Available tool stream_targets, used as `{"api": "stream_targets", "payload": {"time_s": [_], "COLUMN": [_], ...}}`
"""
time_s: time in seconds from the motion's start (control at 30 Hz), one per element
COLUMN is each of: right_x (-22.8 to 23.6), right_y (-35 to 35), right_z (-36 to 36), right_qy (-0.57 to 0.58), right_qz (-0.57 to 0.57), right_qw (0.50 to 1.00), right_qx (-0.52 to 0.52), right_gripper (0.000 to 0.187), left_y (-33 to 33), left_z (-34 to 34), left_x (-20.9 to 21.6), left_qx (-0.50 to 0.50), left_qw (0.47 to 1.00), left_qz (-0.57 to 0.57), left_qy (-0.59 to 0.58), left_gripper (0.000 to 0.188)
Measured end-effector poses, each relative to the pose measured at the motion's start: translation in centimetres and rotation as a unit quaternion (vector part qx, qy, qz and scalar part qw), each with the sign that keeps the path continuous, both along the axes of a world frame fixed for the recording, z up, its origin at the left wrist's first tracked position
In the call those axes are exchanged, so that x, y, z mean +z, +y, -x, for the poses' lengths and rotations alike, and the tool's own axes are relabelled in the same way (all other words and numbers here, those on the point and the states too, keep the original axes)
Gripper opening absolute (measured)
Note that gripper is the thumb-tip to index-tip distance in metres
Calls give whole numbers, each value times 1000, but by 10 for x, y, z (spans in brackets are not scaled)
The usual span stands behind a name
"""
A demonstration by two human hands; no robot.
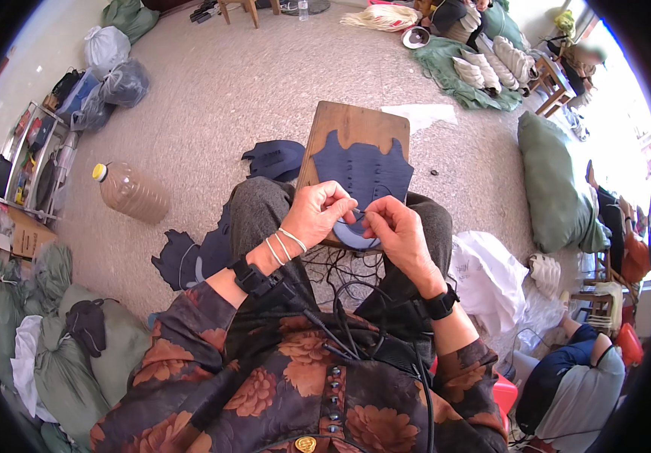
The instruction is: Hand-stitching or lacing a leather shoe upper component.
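Note:
My left hand [318, 215] and my right hand [399, 235] meet over my lap, thumbs and forefingers pinched close together. Whatever lies between the fingertips is too small to make out. Just beyond them, a dark blue shoe upper [363, 170] with rows of small holes lies flat on a wooden board [352, 119]. Its near end, with a lighter blue-grey part [354, 237], shows below my fingers. Another dark blue piece [276, 160] rests left of the board, and more dark pieces [182, 258] lie beside my left knee.
A large yellow-capped bottle [133, 192] lies at left, near a rack [35, 162]. Green sacks [76, 362] crowd the lower left. A big green sack [559, 185] and white cloth [487, 279] sit at right. Cables [344, 272] hang below my hands. Other people [574, 385] sit nearby.

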State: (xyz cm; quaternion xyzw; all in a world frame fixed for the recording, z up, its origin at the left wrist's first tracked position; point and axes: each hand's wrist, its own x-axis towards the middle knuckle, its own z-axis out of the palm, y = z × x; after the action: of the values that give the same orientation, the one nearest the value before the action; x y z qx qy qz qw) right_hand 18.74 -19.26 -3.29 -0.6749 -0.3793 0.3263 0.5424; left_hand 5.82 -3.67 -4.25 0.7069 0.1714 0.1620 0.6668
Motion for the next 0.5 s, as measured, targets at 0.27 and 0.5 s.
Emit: {"api": "stream_targets", "payload": {"time_s": [0.27,0.5], "right_x": [-2,0], "right_y": [4,6], "right_z": [6,12], "right_qy": [-7,-65], "right_qz": [-35,-46], "right_qw": [999,997], "right_qx": [-4,-15], "right_gripper": [8,6], "left_y": [-4,0], "left_z": [0,0], "left_x": [0,5], "left_qx": [10,8], "left_qw": [1000,1000], "left_qz": [14,-3], "left_qy": [-8,3], "left_gripper": [12,12]}}
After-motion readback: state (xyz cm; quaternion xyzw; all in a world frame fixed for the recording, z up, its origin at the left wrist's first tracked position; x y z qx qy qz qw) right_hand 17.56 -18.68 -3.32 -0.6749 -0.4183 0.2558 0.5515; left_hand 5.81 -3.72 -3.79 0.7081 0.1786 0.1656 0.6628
